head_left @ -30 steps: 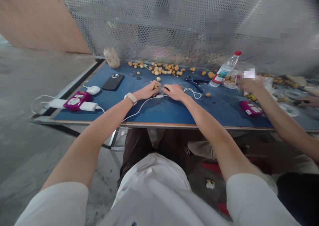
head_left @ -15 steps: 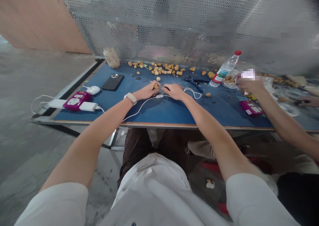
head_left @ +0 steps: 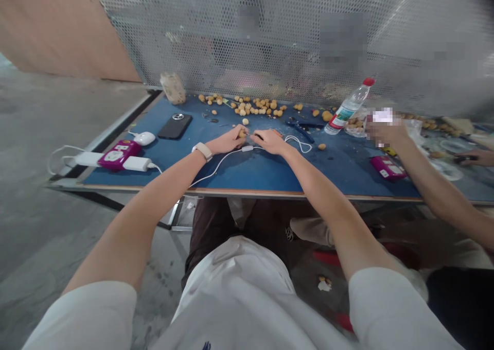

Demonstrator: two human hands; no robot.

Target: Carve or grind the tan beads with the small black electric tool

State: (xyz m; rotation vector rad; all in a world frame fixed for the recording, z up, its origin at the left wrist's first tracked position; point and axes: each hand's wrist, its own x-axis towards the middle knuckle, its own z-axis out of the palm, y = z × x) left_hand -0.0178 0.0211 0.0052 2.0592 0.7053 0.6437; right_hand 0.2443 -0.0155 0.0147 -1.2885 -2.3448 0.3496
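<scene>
Currently, I see the left hand [head_left: 227, 141] pinching a small round tan ball [head_left: 242, 133] over the middle of the blue table [head_left: 266, 175], while the right hand [head_left: 270, 141] sits just to its right, closed on a thin dark object [head_left: 255, 135] pointing left at the ball.

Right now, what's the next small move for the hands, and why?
Probably hold the small tan ball steady in the left hand and bring the small dark tool in the right hand onto it: the tool's tip sits almost against the ball, with both hands close together.
</scene>
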